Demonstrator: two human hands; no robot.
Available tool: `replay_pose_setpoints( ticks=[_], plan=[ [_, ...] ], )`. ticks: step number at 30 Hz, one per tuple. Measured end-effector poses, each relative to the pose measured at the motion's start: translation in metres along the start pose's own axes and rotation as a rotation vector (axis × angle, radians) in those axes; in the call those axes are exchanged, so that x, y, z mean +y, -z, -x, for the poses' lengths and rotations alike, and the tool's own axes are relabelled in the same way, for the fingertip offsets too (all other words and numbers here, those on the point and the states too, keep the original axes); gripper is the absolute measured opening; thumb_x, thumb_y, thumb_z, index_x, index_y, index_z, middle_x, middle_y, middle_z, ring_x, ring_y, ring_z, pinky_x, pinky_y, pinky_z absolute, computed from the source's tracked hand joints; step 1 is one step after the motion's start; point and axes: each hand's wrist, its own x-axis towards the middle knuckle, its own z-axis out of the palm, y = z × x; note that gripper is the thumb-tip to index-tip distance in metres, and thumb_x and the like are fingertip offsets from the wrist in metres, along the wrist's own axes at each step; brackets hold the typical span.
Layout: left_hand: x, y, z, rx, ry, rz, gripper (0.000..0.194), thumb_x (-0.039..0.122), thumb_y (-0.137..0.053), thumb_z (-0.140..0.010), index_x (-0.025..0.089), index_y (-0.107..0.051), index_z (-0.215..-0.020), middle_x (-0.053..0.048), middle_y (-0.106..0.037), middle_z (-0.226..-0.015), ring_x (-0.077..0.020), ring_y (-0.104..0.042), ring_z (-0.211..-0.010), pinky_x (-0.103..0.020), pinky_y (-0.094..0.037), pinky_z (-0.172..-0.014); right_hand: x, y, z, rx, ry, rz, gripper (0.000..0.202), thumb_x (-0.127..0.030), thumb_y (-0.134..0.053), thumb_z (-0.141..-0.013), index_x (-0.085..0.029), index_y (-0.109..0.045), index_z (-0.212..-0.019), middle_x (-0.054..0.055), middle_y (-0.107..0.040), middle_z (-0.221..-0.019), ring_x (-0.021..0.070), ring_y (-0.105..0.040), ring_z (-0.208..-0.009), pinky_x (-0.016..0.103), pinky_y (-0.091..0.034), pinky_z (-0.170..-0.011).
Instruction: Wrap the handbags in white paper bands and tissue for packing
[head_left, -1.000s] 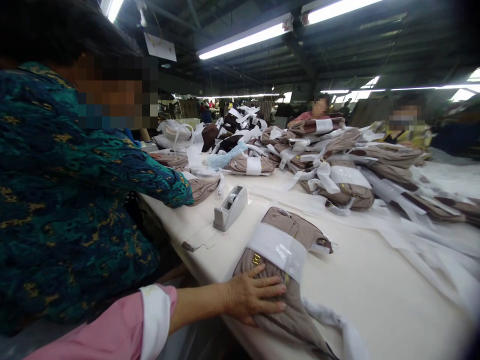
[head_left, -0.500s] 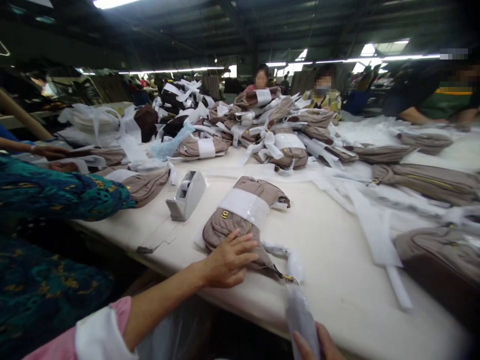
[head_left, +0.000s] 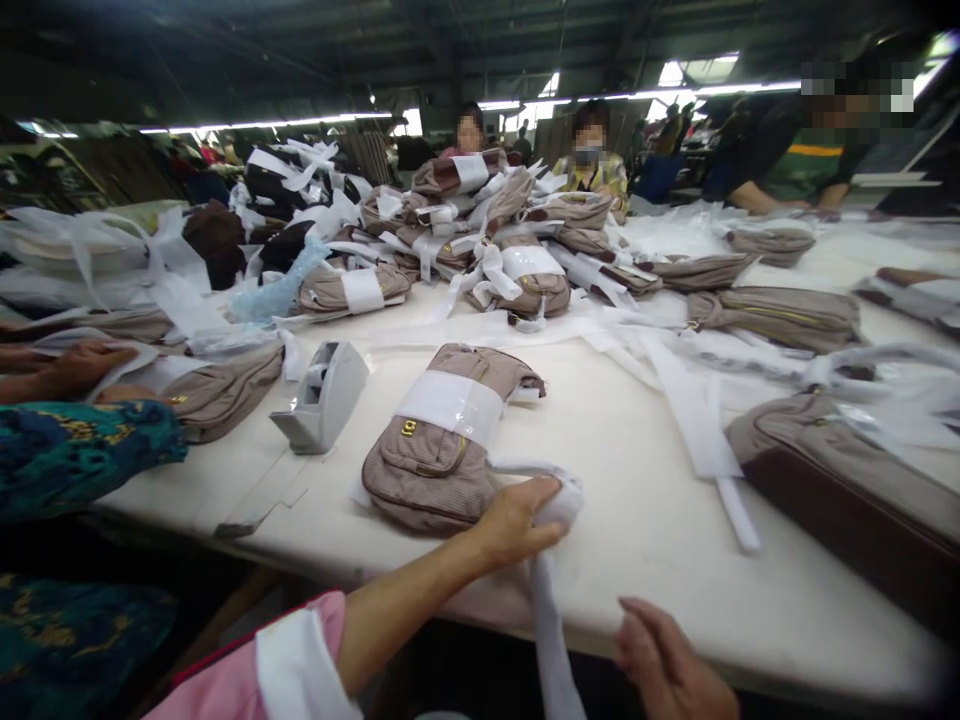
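A taupe shoulder bag (head_left: 442, 470) lies on the table in front of me, with a white paper band (head_left: 450, 408) round its middle and gold lettering on its face. My left hand (head_left: 521, 515) is closed on the bag's strap (head_left: 564, 500), which is wrapped in white tissue, beside the bag's lower right corner. From there the wrapped strap hangs over the table's front edge. My right hand (head_left: 671, 660) is just off that edge, to the right of the hanging length, fingers stretched out and holding nothing.
A grey tape dispenser (head_left: 326, 405) stands left of the bag. Wrapped bags are heaped at the back, and a larger bag (head_left: 840, 500) lies at the right. A co-worker's patterned sleeve (head_left: 90, 450) reaches in from the left. White paper strips (head_left: 690, 420) lie on the tabletop.
My left hand has moved right, off the bag's front and onto the wrapped strap. My right hand has let go of the strap's hanging length. The view has turned right.
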Motion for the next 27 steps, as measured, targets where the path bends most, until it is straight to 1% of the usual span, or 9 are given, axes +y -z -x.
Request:
replay_pose_setpoints(
  ticks=[2,4,8,10,13,16,20,23,27],
  plan=[
    [-0.002,0.008,0.006,0.029,-0.022,0.281,0.015,0.019,-0.053,-0.074,0.015,-0.051,-0.089,0.000,-0.052,-0.080,-0.0119,-0.050,-0.072,-0.020,-0.040,-0.066,-0.012,0.015,-0.025,-0.057,-0.121,-0.149,0.050,-0.063,-0.045,-0.076,-0.019,-0.059,-0.096,0.005,-0.066,-0.075,0.0204,-0.063,-0.067,0.029,-0.051,-0.060],
    [-0.003,0.013,0.006,0.011,0.024,0.532,0.017,0.015,-0.052,-0.073,0.015,-0.051,-0.089,0.002,-0.048,-0.074,-0.0100,-0.046,-0.066,-0.019,-0.038,-0.059,-0.029,0.018,-0.048,-0.162,-0.147,-0.279,0.050,-0.061,-0.049,-0.075,-0.017,-0.056,-0.099,0.007,-0.065,-0.084,0.0218,-0.063,-0.076,0.030,-0.051,-0.061],
    [-0.002,0.018,-0.001,-0.061,0.123,0.845,0.027,0.014,-0.051,-0.071,0.014,-0.053,-0.097,0.000,-0.052,-0.079,-0.0098,-0.048,-0.069,-0.019,-0.039,-0.061,-0.061,-0.012,-0.069,-0.384,-0.094,-0.504,0.051,-0.052,-0.058,-0.073,-0.018,-0.051,-0.111,0.009,-0.062,-0.104,0.0236,-0.059,-0.093,0.032,-0.051,-0.068],
    [-0.001,0.018,-0.002,-0.023,0.192,0.892,0.035,0.015,-0.051,-0.071,0.013,-0.052,-0.106,-0.003,-0.055,-0.089,-0.0101,-0.051,-0.071,-0.021,-0.041,-0.065,-0.066,-0.029,-0.070,-0.421,-0.050,-0.578,0.049,-0.048,-0.061,-0.074,-0.019,-0.051,-0.112,0.008,-0.061,-0.105,0.0216,-0.058,-0.092,0.031,-0.049,-0.070],
    [0.002,0.019,0.002,0.126,0.296,0.755,0.040,0.019,-0.049,-0.074,0.012,-0.047,-0.113,-0.007,-0.054,-0.100,-0.0110,-0.054,-0.071,-0.023,-0.045,-0.063,-0.067,-0.043,-0.072,-0.403,-0.039,-0.665,0.043,-0.044,-0.063,-0.073,-0.019,-0.055,-0.107,0.005,-0.063,-0.100,0.0173,-0.057,-0.084,0.029,-0.047,-0.071],
    [0.006,0.025,0.008,0.248,0.113,0.378,0.050,0.019,-0.052,-0.075,0.015,-0.040,-0.124,-0.011,-0.049,-0.112,-0.0172,-0.053,-0.090,-0.027,-0.047,-0.071,-0.069,-0.044,-0.076,-0.396,-0.013,-0.730,0.039,-0.041,-0.064,-0.074,-0.018,-0.056,-0.105,0.005,-0.063,-0.100,0.0170,-0.056,-0.087,0.030,-0.045,-0.078],
    [0.004,0.041,0.007,0.196,-0.198,-0.089,0.045,0.020,-0.056,-0.077,0.021,-0.046,-0.122,-0.009,-0.042,-0.118,-0.0177,-0.049,-0.098,-0.031,-0.044,-0.086,-0.080,-0.042,-0.079,-0.416,0.108,-0.701,0.037,-0.037,-0.063,-0.075,-0.020,-0.056,-0.106,0.006,-0.061,-0.107,0.0197,-0.055,-0.098,0.033,-0.042,-0.087],
    [-0.005,0.052,0.003,0.175,-0.225,-0.198,0.032,0.024,-0.058,-0.077,0.017,-0.051,-0.108,-0.008,-0.046,-0.106,-0.0159,-0.051,-0.091,-0.028,-0.045,-0.082,-0.085,-0.051,-0.077,-0.428,0.166,-0.743,0.039,-0.034,-0.065,-0.073,-0.022,-0.052,-0.109,0.006,-0.060,-0.111,0.0204,-0.056,-0.101,0.034,-0.045,-0.087],
    [-0.011,0.062,0.000,0.138,-0.183,-0.316,0.019,0.027,-0.060,-0.076,0.016,-0.050,-0.089,-0.004,-0.048,-0.092,-0.0151,-0.051,-0.083,-0.025,-0.044,-0.075,-0.083,-0.070,-0.073,-0.334,0.210,-0.798,0.036,-0.034,-0.063,-0.074,-0.020,-0.052,-0.105,0.007,-0.061,-0.107,0.0201,-0.058,-0.097,0.034,-0.047,-0.084]
  ],
)
